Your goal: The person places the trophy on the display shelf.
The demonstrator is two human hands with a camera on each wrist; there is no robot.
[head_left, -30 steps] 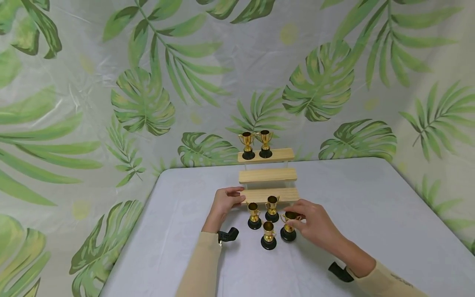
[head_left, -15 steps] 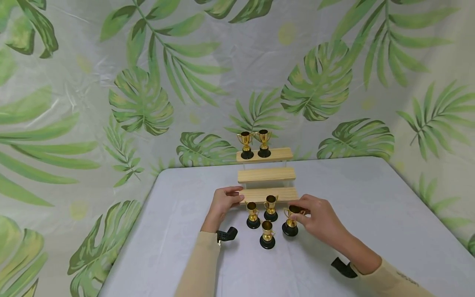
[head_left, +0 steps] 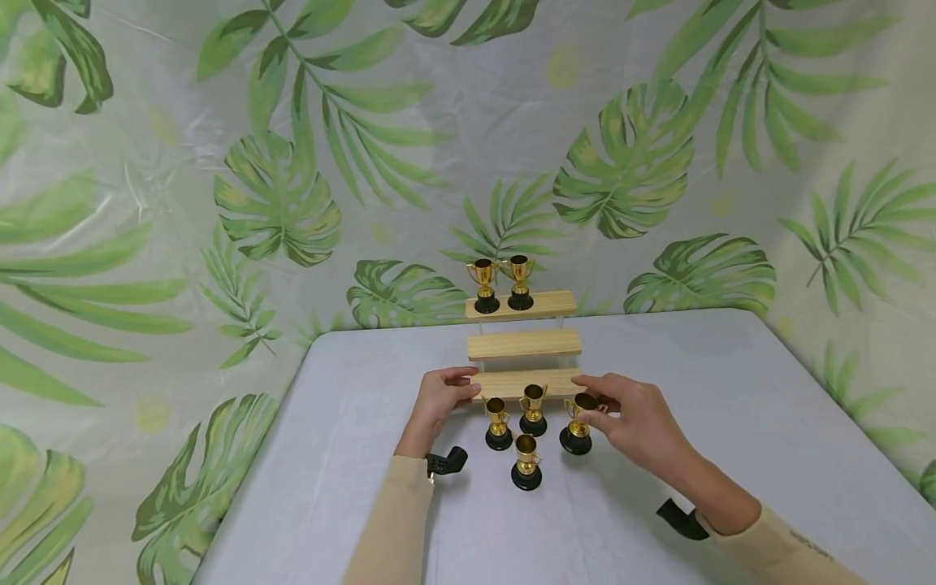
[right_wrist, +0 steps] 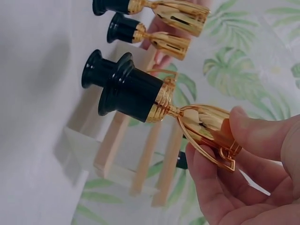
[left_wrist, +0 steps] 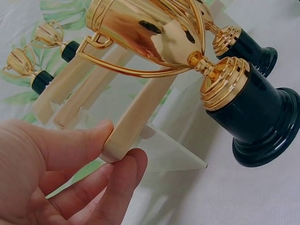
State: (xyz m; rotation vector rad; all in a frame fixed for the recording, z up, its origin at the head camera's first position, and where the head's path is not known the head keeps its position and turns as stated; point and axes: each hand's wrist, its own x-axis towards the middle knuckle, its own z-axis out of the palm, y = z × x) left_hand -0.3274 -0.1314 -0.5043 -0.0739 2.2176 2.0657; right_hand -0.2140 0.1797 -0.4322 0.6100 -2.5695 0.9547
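Note:
My left hand pinches the left end of the lowest wooden plank of a three-step display stand, thumb on top and fingers beneath in the left wrist view. Between thumb and fingers, my right hand holds a small gold trophy cup by its bowl. That cup is upright, its black base in front of the stand's right end. Three similar trophies stand before the stand: a left one, a back one and a front one.
Two more trophies, one on the left and one beside it, stand on the top plank. Below it is the middle plank. The white table meets a leaf-patterned cloth backdrop.
My right hand has shifted the trophy back and slightly right, away from the front trophy and closer to the stand. My left hand keeps its pinch on the lowest plank.

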